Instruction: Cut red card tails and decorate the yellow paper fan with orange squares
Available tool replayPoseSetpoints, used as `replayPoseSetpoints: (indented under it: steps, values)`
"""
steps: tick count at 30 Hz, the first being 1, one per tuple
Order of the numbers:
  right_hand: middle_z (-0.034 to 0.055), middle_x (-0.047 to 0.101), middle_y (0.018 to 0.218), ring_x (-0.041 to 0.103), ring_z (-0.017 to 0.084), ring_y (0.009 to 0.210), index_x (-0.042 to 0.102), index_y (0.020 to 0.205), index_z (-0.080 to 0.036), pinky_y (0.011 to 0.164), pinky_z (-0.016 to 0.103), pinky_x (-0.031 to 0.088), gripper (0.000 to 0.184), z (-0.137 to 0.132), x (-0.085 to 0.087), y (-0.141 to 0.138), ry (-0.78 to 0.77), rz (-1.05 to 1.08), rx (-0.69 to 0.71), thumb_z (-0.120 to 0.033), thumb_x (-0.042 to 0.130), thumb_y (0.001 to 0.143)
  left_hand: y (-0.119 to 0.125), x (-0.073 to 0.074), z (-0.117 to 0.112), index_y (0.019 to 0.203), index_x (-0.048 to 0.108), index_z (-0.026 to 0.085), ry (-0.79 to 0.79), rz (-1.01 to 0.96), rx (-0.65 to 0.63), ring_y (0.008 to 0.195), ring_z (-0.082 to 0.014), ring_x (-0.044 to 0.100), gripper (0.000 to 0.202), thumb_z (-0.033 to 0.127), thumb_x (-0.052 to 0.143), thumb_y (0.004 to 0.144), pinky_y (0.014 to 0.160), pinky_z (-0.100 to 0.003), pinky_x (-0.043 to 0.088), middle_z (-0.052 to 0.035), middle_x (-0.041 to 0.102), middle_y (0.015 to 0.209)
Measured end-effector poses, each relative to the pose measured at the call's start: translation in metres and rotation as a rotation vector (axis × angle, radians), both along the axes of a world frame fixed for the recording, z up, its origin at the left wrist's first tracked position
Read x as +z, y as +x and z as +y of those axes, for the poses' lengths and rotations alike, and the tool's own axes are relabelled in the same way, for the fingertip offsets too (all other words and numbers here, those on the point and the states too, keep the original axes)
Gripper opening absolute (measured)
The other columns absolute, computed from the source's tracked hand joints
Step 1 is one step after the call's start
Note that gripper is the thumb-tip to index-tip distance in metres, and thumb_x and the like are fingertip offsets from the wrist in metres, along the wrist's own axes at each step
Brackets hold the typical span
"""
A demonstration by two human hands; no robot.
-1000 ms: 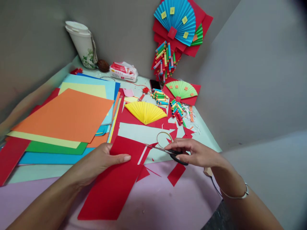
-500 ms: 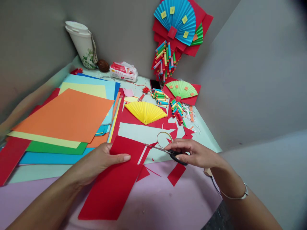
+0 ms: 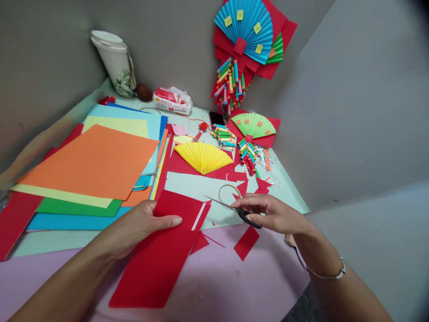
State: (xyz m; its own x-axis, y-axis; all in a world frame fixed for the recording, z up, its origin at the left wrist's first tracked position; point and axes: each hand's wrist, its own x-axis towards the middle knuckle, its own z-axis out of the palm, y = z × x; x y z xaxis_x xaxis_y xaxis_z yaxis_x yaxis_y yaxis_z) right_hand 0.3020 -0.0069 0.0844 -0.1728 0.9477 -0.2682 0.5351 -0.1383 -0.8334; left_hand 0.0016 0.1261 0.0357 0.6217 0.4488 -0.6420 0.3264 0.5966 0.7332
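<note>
The red paper [image 3: 147,273] lies in the near middle of the scene, its length slanting from the near left toward the far right. The left hand [image 3: 140,230] grips its left edge: the thumb presses on the upper face, and the other fingers are mostly hidden, presumably supporting from beneath. A narrow pale strip [image 3: 198,217] runs near the right edge at the far end; whether it is tape or a gap cannot be told.

The right hand [image 3: 271,214] grasps the black-handled scissors [image 3: 247,218], fingers curled about the handles. The blades point left and their tip sits just beyond the far edge of the paper, apparently apart from it. A thin hoop [image 3: 219,195] lies behind the blades; a red offcut [image 3: 246,243] lies to the right.

Handling: the paper is likely light and fairly stiff, yet easily creased or torn. Hold it flat by the broad left edge, clear of the pale strip and the blades. The scissors are probably rigid and compact; hold by the handle loops only.
</note>
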Motion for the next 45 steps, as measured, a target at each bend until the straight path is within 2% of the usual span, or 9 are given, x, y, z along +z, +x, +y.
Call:
replayPoseSetpoints:
  steps: [5,10,14,19,22,27,34,41,45]
  values:
    - [0.0012,0.061,0.09,0.051,0.014,0.071,0.065,0.125,-0.028,0.063,0.027,0.043,0.036,-0.001,-0.013,0.0,0.009,0.016,-0.149,-0.024,0.058,0.089,0.001,-0.001,0.001,0.086,0.077,0.019,-0.054,-0.048,0.051,0.066,-0.0319,0.076,0.022,0.033,0.084,0.07,0.059,-0.039,0.061,-0.0146,0.08,0.084]
    - [0.0028,0.065,0.092,0.057,0.016,0.076,0.062,0.128,-0.025,0.068,0.029,0.047,0.04,0.013,-0.029,-0.024,0.188,-0.212,-0.294,-0.022,0.06,0.088,0.003,-0.003,0.006,0.098,0.076,0.02,-0.115,-0.185,0.15,0.076,-0.0307,0.077,0.029,0.031,0.083,0.072,0.07,-0.041,0.063,-0.0132,0.081,0.093]
    - [0.0084,0.068,0.108,0.062,0.022,0.096,0.064,0.122,-0.02,0.083,0.033,0.048,0.034,0.034,-0.044,-0.055,0.298,-0.455,-0.256,-0.02,0.061,0.089,0.003,-0.006,0.011,0.103,0.075,0.02,-0.108,-0.225,0.241,0.071,-0.0271,0.077,0.031,0.027,0.082,0.074,0.068,-0.038,0.064,-0.0121,0.081,0.092]
    - [0.0091,0.069,0.105,0.063,0.024,0.091,0.067,0.115,-0.021,0.073,0.032,0.048,0.028,0.049,-0.067,-0.08,0.364,-0.697,-0.124,-0.013,0.052,0.094,0.006,-0.005,0.012,0.1,0.076,0.018,-0.095,-0.244,0.327,0.073,-0.0269,0.077,0.025,0.025,0.08,0.076,0.066,-0.035,0.064,-0.0129,0.081,0.092]
    - [0.0114,0.071,0.103,0.06,0.026,0.096,0.069,0.113,-0.018,0.08,0.036,0.047,0.031,0.052,-0.073,-0.084,0.458,-0.735,-0.053,-0.008,0.047,0.094,0.008,-0.004,0.011,0.1,0.075,0.018,-0.101,-0.247,0.367,0.075,-0.0279,0.077,0.025,0.024,0.079,0.077,0.068,-0.036,0.064,-0.0129,0.081,0.093]
    - [0.0079,0.072,0.102,0.062,0.022,0.095,0.07,0.11,-0.02,0.085,0.035,0.048,0.024,0.049,-0.069,-0.089,0.507,-0.272,-0.308,-0.021,0.05,0.097,0.01,-0.004,0.009,0.102,0.075,0.018,-0.089,-0.264,0.41,0.078,-0.0274,0.077,0.027,0.023,0.08,0.076,0.068,-0.035,0.064,-0.0116,0.081,0.095]
    - [-0.0003,0.067,0.08,0.06,0.014,0.071,0.067,0.087,-0.02,0.07,0.027,0.048,0.019,0.047,-0.07,-0.109,0.136,0.534,-0.562,-0.04,0.068,0.086,0.015,-0.005,-0.001,0.102,0.075,0.017,-0.144,-0.282,0.359,0.077,-0.0269,0.077,0.026,0.025,0.079,0.078,0.067,-0.034,0.064,-0.0124,0.081,0.093]
    - [-0.0019,0.063,0.07,0.056,0.013,0.063,0.063,0.076,-0.019,0.066,0.027,0.046,0.028,0.044,-0.083,-0.103,0.032,0.817,-0.582,-0.045,0.074,0.081,0.021,-0.011,-0.009,0.108,0.074,0.015,-0.187,-0.336,0.313,0.088,-0.0276,0.077,0.031,0.024,0.079,0.078,0.078,-0.035,0.063,-0.0153,0.079,0.104]
    - [-0.0041,0.057,0.064,0.049,0.011,0.057,0.062,0.074,-0.019,0.059,0.024,0.042,0.03,0.042,-0.076,-0.099,0.021,0.753,-0.569,-0.045,0.075,0.079,0.018,-0.009,-0.005,0.109,0.075,0.017,-0.148,-0.338,0.299,0.087,-0.0266,0.076,0.033,0.024,0.079,0.077,0.078,-0.035,0.062,-0.0137,0.079,0.106]
